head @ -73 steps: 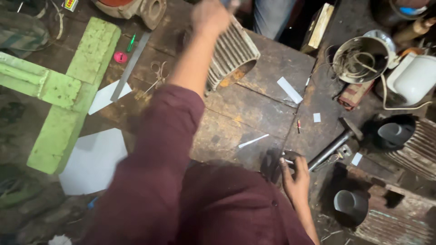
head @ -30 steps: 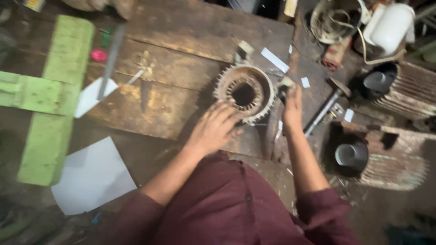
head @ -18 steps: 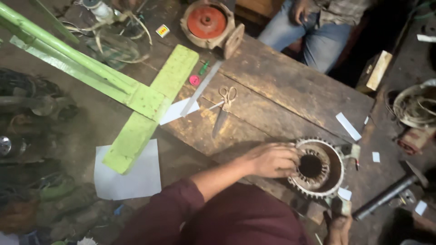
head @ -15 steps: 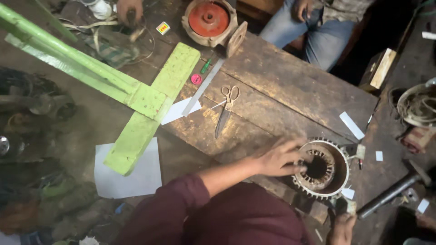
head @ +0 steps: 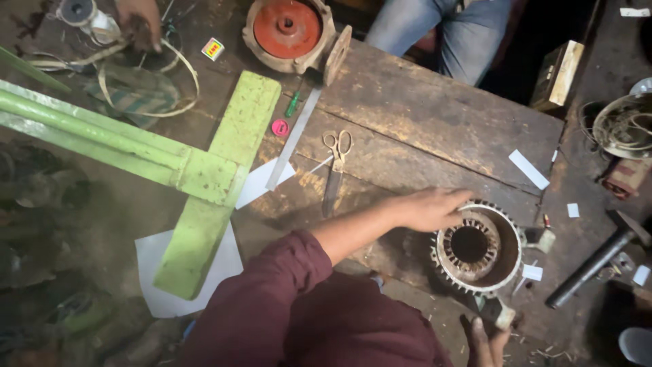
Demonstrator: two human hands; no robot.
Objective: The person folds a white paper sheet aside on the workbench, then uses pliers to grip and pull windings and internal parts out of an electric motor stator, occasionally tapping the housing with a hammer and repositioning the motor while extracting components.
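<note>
A round finned motor stator [head: 479,250] stands on end on the worn wooden bench [head: 435,129], its slotted bore facing up. My left hand [head: 429,208] rests on the stator's upper left rim, fingers curled over the edge. My right hand [head: 485,340] is low at the frame's bottom edge, closed on a small tool with a pale handle [head: 499,312] just below the stator. My maroon sleeve [head: 272,299] fills the lower middle.
Scissors [head: 336,166], a metal ruler [head: 292,139] and white paper strips [head: 528,168] lie on the bench. A green metal frame [head: 204,177] crosses the left. A red motor cover [head: 288,30] and a seated person in jeans [head: 441,30] are at the far side. A hammer [head: 594,258] lies right.
The view has shifted slightly; my left hand has slid onto the stator's upper left rim. My right hand with the tool has come more into view below the stator.
</note>
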